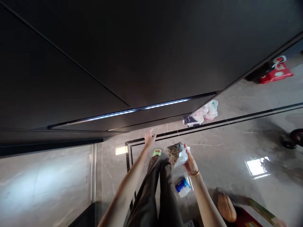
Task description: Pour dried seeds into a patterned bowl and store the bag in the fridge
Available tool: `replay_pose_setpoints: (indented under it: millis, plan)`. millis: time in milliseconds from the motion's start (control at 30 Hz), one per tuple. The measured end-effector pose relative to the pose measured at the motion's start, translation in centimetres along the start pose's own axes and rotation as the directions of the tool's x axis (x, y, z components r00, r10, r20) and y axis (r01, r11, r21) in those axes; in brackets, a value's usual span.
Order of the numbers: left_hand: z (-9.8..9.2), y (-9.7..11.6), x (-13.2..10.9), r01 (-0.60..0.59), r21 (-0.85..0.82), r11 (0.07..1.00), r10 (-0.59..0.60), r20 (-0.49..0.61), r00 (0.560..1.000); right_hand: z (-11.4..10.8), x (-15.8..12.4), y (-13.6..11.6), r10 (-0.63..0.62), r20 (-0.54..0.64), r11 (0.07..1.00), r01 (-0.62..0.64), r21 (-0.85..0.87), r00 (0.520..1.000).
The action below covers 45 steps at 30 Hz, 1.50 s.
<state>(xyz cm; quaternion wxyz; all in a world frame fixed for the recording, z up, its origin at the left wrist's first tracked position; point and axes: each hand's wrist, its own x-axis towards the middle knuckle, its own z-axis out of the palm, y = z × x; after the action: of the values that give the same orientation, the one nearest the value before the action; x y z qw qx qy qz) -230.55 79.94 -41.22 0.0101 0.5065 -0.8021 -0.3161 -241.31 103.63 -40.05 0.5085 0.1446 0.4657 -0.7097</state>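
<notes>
In my right hand is a see-through plastic bag filled with small brown, dried-looking pieces. My fingers close around its right edge, and the bag hangs in front of my legs. My left hand reaches forward above the floor, holding nothing, with its fingers apart. It is just short of the lower edge of a dark cabinet. A lit strip runs along the recess between the cabinet's tall doors and its low front panel.
By the cabinet's right end stand a white-and-blue box and plastic bags. A red packet lies farther right. Near my feet are a blue-and-white packet and a tan gourd-shaped thing. A black wheel shows at the right edge.
</notes>
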Motion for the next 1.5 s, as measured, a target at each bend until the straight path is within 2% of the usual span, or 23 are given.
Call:
replay_pose_setpoints:
  millis: [67,133,200,300,400,500,667,800,1000,1133,1267,1433,1500]
  plan:
    - [3.0,-3.4,4.4,0.018,0.086,0.996,-0.016,-0.026,1.0,-0.8,3.4,0.6,-0.033,-0.008,0.999,0.033,-0.025,0.999]
    - [5.5,-6.2,7.6,0.014,0.122,0.992,-0.01,-0.037,0.999,-1.2,6.4,1.1,-0.062,-0.035,0.997,0.06,-0.04,0.997]
    - [7.1,-8.5,9.7,0.009,0.156,0.988,-0.001,-0.051,0.999,-1.4,9.0,1.6,-0.079,-0.065,0.995,0.075,-0.059,0.995]
    - [7.9,-10.9,11.4,-0.013,0.272,0.962,0.046,-0.113,0.993,-1.7,11.9,2.1,-0.085,-0.084,0.993,0.078,-0.089,0.993]
    - [8.0,-12.0,11.9,-0.019,0.362,0.932,0.08,-0.155,0.985,-2.1,13.7,2.2,-0.135,-0.09,0.986,0.124,-0.113,0.987]
    - [7.9,-12.1,12.2,0.003,0.409,0.913,0.07,-0.163,0.984,-2.4,14.8,1.6,-0.224,-0.106,0.969,0.209,-0.132,0.969]
    - [7.6,-12.0,12.3,0.028,0.379,0.925,0.023,-0.13,0.991,-1.6,15.7,0.0,-0.265,-0.168,0.962,0.249,-0.108,0.949]
    - [8.2,-12.5,10.3,0.031,0.362,0.932,0.022,-0.143,0.989,0.0,16.7,-0.5,-0.241,-0.177,0.97,0.229,-0.087,0.954]
    - [10.2,-13.8,4.5,0.047,0.374,0.926,-0.004,-0.116,0.993,1.5,18.1,0.7,-0.251,-0.138,0.965,0.237,-0.108,0.958]
    - [11.1,-14.6,0.4,0.021,0.33,0.944,-0.005,-0.049,0.999,0.9,17.7,1.4,-0.25,-0.137,0.965,0.234,-0.119,0.959]
    - [11.9,-15.2,-3.4,0.008,0.28,0.96,-0.006,-0.009,1.0,-0.2,17.3,1.0,-0.241,-0.164,0.965,0.217,-0.151,0.957]
    - [13.1,-15.6,-7.0,0.039,0.236,0.971,-0.038,-0.009,0.999,-1.8,18.0,0.7,-0.058,-0.13,0.978,0.03,-0.207,0.99]
    - [13.3,-15.6,-7.9,0.058,0.227,0.972,-0.057,-0.012,0.998,-2.6,18.7,0.9,-0.059,-0.131,0.974,0.028,-0.225,0.99]
